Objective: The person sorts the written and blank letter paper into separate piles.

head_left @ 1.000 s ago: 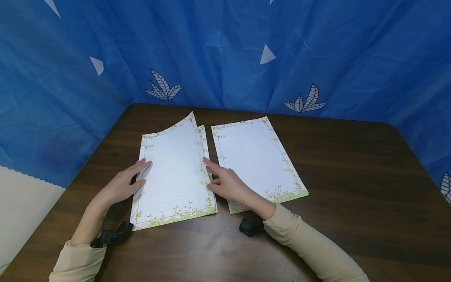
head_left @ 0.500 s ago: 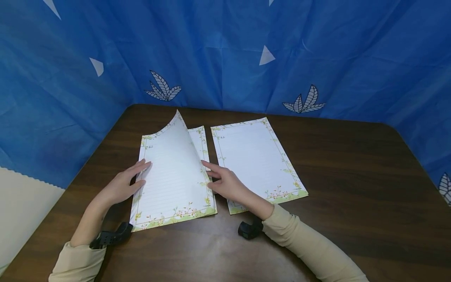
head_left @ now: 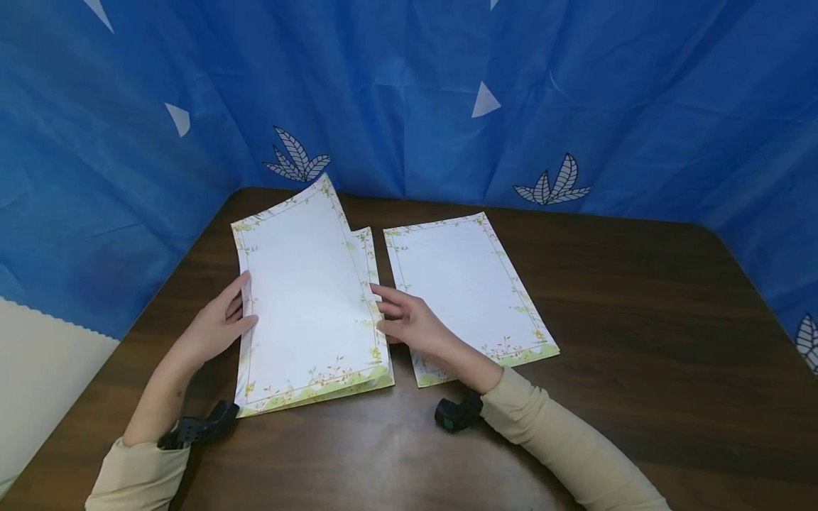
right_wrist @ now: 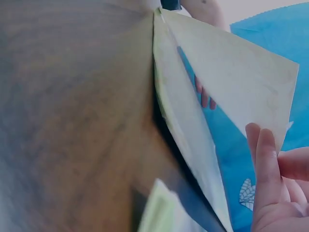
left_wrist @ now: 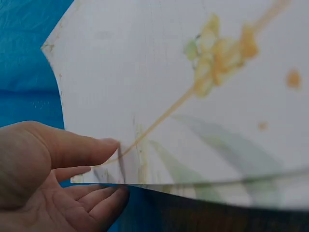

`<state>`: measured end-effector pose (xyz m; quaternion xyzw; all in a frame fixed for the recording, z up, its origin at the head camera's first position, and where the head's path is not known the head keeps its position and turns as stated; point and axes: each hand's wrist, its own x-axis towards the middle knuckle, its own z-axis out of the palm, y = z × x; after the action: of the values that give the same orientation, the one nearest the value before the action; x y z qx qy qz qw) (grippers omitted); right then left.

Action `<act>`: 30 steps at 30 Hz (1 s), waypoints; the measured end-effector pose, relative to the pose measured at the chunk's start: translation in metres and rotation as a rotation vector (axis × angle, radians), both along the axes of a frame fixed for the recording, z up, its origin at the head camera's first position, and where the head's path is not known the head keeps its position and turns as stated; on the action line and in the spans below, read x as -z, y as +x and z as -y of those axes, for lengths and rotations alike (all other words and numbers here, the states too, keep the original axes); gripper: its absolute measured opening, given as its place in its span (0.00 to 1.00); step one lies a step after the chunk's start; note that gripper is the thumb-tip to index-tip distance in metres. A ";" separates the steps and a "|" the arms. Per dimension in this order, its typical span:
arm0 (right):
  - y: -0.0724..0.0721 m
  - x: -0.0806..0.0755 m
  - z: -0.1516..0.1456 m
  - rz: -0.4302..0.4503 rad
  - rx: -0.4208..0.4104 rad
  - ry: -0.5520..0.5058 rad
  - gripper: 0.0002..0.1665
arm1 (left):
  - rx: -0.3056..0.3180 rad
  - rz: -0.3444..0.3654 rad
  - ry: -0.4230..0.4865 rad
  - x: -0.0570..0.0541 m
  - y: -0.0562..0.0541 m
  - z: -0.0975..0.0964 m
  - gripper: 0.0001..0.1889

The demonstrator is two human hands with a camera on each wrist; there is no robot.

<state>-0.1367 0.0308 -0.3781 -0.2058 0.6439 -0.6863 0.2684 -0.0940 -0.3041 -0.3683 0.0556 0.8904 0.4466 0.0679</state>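
The upper sheet [head_left: 297,298] of white paper, printed with faint lines and a floral border, is at the left of the table, raised at a slant over the lower paper [head_left: 367,252]. Its far edge stands up, with the far right corner highest; its near left corner lies close to the paper below, and a gap shows along the near edge toward the right. The lower paper is exposed along the right side and at the near edge; its number of sheets cannot be told. The left hand [head_left: 214,330] grips the upper sheet at its left edge, thumb on the upper face and fingers beneath. The right hand [head_left: 418,326] pinches the right edge between thumb and fingers, two fingertips showing against the underside in the right wrist view. Just right of the lower paper, apart from it, the separate paper [head_left: 456,284] of like print lies flat, its left near part partly covered by the right hand and forearm. A black device [head_left: 201,429] is at the left wrist and a second black device [head_left: 455,413] at the right; both beige sleeves [head_left: 569,440] are pushed up. The table [head_left: 639,319] has a dark wood grain. A blue curtain [head_left: 409,92] with white triangles and leaf figures hangs along the far side.
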 end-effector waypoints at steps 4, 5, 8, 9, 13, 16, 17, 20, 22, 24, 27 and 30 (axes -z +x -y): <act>-0.005 -0.006 -0.008 -0.015 0.004 -0.022 0.34 | -0.118 -0.009 0.076 -0.009 -0.001 -0.007 0.38; -0.006 -0.008 -0.011 -0.024 0.013 -0.020 0.34 | -0.139 -0.020 0.090 -0.012 -0.003 -0.010 0.38; -0.012 -0.014 -0.022 -0.029 0.062 -0.001 0.33 | -0.189 -0.052 0.143 -0.018 -0.008 -0.019 0.35; -0.014 -0.016 -0.027 -0.030 0.079 0.005 0.33 | -0.202 -0.063 0.159 -0.021 -0.010 -0.024 0.34; -0.020 -0.025 -0.051 -0.041 0.144 0.022 0.32 | -0.233 -0.061 0.211 -0.033 -0.017 -0.045 0.33; -0.023 -0.029 -0.076 -0.057 0.202 0.062 0.31 | -0.206 -0.012 0.223 -0.042 -0.022 -0.068 0.34; -0.023 -0.029 -0.086 -0.060 0.220 0.080 0.30 | -0.185 0.011 0.232 -0.044 -0.023 -0.075 0.34; -0.023 -0.028 -0.116 -0.065 0.268 0.136 0.30 | -0.103 0.073 0.271 -0.045 -0.027 -0.098 0.36; -0.021 -0.027 -0.137 -0.066 0.294 0.181 0.30 | -0.042 0.115 0.313 -0.042 -0.030 -0.113 0.37; -0.019 -0.026 -0.157 -0.069 0.314 0.219 0.30 | 0.017 0.151 0.345 -0.037 -0.033 -0.128 0.39; -0.014 -0.023 -0.182 -0.068 0.328 0.275 0.31 | 0.084 0.195 0.361 -0.027 -0.038 -0.149 0.40; -0.013 -0.019 -0.199 -0.060 0.332 0.299 0.32 | 0.127 0.211 0.354 -0.016 -0.045 -0.165 0.41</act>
<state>-0.1501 0.2302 -0.3593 -0.0754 0.7712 -0.6115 0.1600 -0.1385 -0.1390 -0.3526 0.0757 0.7809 0.5939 0.1778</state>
